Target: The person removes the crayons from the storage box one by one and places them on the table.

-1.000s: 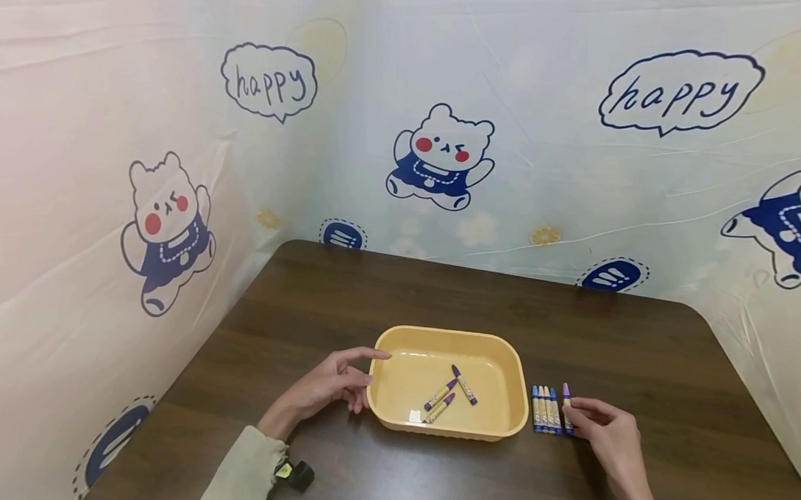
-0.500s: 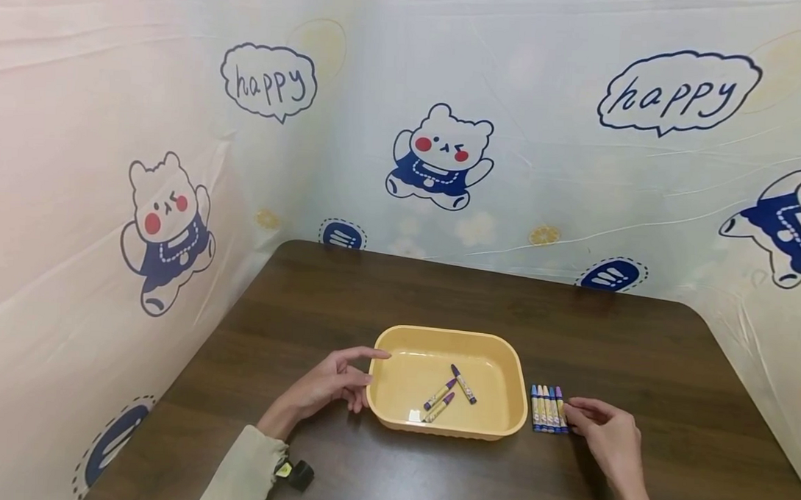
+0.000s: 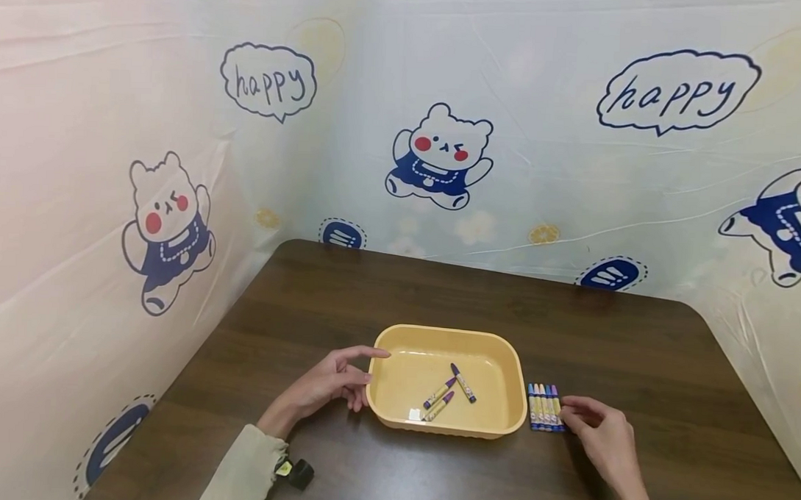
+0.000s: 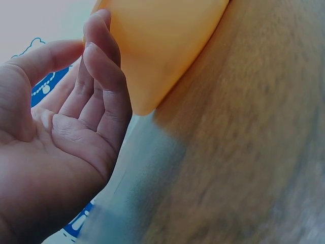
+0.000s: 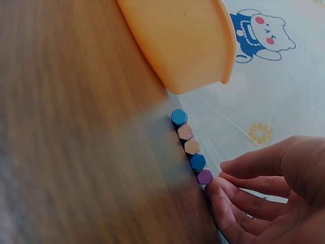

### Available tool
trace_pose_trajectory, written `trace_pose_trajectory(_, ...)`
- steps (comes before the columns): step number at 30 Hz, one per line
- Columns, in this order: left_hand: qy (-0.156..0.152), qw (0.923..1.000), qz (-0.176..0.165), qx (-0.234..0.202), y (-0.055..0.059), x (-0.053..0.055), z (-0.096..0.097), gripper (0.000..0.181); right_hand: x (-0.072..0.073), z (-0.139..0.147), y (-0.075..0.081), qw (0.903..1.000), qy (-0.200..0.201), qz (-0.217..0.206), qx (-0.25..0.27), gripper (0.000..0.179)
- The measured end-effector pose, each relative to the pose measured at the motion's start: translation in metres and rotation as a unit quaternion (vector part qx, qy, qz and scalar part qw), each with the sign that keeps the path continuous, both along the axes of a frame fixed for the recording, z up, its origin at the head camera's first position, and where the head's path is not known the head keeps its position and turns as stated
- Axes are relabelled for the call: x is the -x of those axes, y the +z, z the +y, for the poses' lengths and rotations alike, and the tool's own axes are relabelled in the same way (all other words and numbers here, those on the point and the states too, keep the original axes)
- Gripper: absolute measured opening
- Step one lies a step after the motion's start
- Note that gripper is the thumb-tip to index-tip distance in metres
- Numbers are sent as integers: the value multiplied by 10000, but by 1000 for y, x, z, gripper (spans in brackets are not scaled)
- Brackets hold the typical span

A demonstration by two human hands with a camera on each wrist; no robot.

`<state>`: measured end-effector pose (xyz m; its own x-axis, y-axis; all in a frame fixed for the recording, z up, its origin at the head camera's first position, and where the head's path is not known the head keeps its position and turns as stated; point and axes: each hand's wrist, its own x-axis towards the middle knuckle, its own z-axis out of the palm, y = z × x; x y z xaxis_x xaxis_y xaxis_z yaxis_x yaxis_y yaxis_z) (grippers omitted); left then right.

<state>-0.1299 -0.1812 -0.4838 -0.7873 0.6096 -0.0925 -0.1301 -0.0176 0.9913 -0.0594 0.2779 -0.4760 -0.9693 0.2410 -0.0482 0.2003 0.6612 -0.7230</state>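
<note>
A yellow plastic tray point(image 3: 447, 431) stands on the table, with 3 purple-tipped crayons point(image 3: 464, 383) lying loose in it. My left hand point(image 3: 326, 383) holds the tray's left end, index finger over the rim and thumb against the outside. In the left wrist view the other fingers curl beside the tray wall point(image 4: 157, 51). Right of the tray, several crayons point(image 3: 543, 408) lie side by side in a row, with blue, pink, peach and purple ends. My right hand point(image 3: 602, 437) touches the outermost purple crayon point(image 5: 204, 177) with its fingertips, from the row's right side.
The dark wooden table point(image 3: 399, 287) extends behind and around the tray. A printed curtain point(image 3: 509, 180) with bears and "happy" bubbles hangs along its far and side edges. A small black object point(image 3: 301, 474) is at the left sleeve cuff.
My right hand has moved the purple crayon left against the others, and the row has shifted slightly towards the tray. The left hand stays on the tray.
</note>
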Motion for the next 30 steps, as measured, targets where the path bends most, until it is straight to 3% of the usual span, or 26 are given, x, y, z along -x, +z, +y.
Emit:
trace_pose_trajectory(19,4,10000,-49,20,0,0,-2,49,0,-6,0,9999,-50,-106,-2,24)
trace_pose_trajectory(24,-14,10000,-36,28,0,0,-2,49,-1,-11,8,9985,21,426,-335,18)
trace_pose_trajectory(30,-1,10000,-16,44,0,1,-1,48,0,-25,29,9876,352,1382,-657,12)
